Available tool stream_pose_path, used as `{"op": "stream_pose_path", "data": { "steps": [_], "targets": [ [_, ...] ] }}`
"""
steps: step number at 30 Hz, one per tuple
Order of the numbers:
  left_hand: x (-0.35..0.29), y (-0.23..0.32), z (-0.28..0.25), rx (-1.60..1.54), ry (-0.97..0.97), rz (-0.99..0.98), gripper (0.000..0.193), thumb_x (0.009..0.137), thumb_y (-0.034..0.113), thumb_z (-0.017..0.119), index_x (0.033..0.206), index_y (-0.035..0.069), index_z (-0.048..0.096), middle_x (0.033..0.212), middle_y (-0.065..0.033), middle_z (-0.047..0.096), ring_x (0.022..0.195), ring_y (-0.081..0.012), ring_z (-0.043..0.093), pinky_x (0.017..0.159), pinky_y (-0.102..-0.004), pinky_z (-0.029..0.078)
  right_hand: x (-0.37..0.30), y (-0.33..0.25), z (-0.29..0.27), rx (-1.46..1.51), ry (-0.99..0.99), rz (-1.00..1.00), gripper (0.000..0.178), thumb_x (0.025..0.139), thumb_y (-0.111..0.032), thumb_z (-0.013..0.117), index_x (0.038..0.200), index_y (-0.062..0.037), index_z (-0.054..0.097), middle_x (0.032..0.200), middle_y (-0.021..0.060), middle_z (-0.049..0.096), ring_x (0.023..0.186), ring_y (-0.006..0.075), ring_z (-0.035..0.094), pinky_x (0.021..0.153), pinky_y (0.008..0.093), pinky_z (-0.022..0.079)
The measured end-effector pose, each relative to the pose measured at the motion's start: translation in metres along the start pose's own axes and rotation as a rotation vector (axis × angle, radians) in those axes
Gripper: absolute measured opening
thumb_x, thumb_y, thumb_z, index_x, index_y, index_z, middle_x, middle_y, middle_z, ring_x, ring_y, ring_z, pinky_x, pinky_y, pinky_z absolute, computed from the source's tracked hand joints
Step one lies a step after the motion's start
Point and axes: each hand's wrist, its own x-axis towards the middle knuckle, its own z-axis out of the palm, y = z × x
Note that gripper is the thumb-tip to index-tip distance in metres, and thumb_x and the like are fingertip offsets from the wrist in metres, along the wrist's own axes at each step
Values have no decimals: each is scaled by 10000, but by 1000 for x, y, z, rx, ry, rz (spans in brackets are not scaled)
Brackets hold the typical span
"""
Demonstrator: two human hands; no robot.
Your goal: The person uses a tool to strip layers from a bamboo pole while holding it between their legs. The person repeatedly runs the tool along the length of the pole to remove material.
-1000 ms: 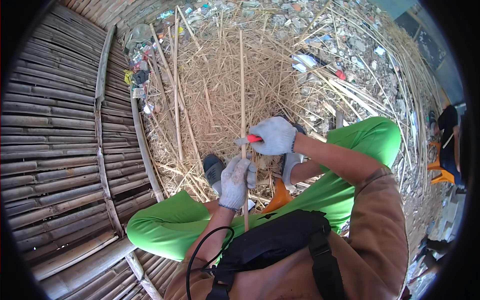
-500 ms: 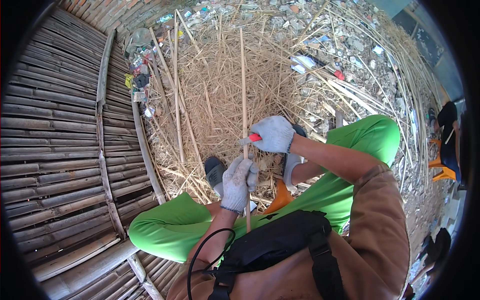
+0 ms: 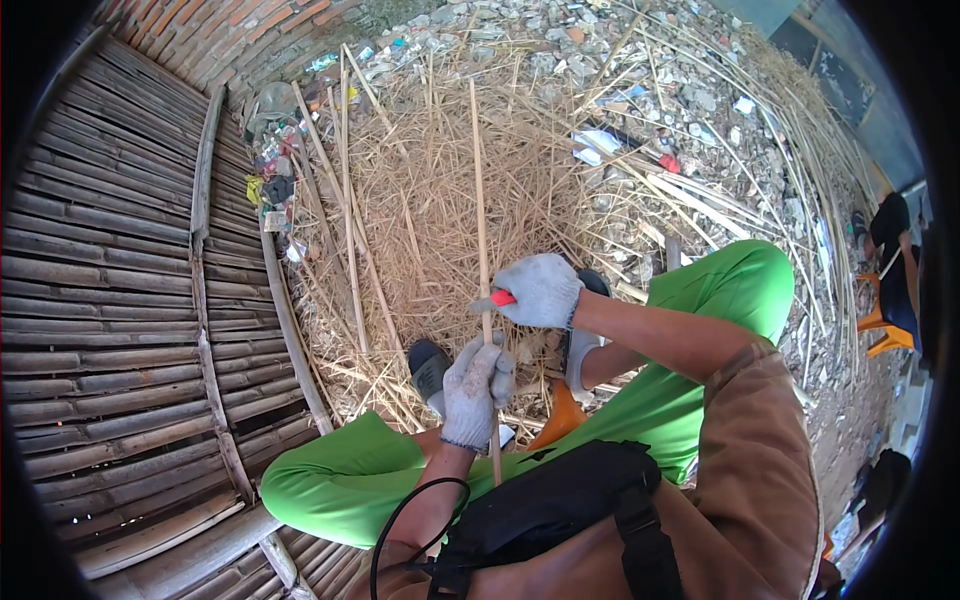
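A long, thin bamboo stick [image 3: 479, 190] runs away from my lap over the straw-coloured shavings. My left hand [image 3: 473, 395], in a pale grey work glove, is wrapped around its near part. Just beyond it, my gloved right hand [image 3: 542, 290] grips a knife [image 3: 502, 298] by its red handle. The short grey blade lies across the stick, against or just over it; exact contact is hard to tell. Most of the handle is hidden inside my right fist. The near end of the stick passes under my left wrist toward my lap.
A bamboo-slat platform [image 3: 110, 330] fills the left side. Ahead lies a heap of shavings [image 3: 420, 230], with loose bamboo sticks [image 3: 350, 200] to its left. Rubble and litter spread far right, before long strips [image 3: 800, 150]. Another person [image 3: 895, 250] is at the right edge.
The whole view has shifted a little, so the scene sits slightly lower. Both hands keep their grips, and the blade stays at about the same place along the stick.
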Motion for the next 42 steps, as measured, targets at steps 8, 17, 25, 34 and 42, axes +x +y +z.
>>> {"op": "stream_pose_path", "data": {
  "steps": [8, 17, 25, 34, 42],
  "targets": [
    [4, -1, -2, 11, -14, -3, 395, 1122, 220, 627, 1402, -57, 592, 874, -32, 632, 557, -73, 490, 474, -247, 381, -1, 1, 2, 0, -54, 18, 272, 919, -396, 684, 901, -127, 727, 857, 123, 767, 831, 360, 777, 728, 532, 618],
    [6, -4, -2, -17, -45, 36, 388, 1134, 220, 618, 1408, -54, 595, 887, -34, 642, 570, -75, 497, 481, -248, 387, 0, 8, 10, 13, 5, -6, 260, 891, -388, 727, 874, -129, 731, 841, 109, 756, 810, 356, 765, 706, 508, 605],
    [0, 1, -1, -4, -30, 32, 364, 1128, 204, 633, 1401, -35, 608, 898, -36, 656, 576, -80, 504, 477, -248, 367, 0, -1, -2, 13, -59, 12, 265, 934, -390, 676, 879, -134, 715, 857, 125, 764, 823, 360, 774, 722, 518, 613],
    [-1, 2, -1, -4, -15, 24, 359, 1133, 220, 609, 1392, -30, 598, 894, -28, 629, 577, -76, 492, 480, -246, 373, -1, 3, 4, 45, -21, -11, 271, 934, -393, 671, 875, -132, 708, 862, 121, 761, 840, 356, 773, 727, 527, 607],
    [2, -2, -1, 2, -39, 31, 362, 1134, 233, 614, 1388, -25, 598, 889, -23, 629, 571, -71, 490, 475, -243, 372, -1, 4, 9, 30, 70, 14, 293, 906, -414, 718, 834, -130, 723, 817, 108, 749, 792, 353, 765, 693, 512, 601]
  ]
}}
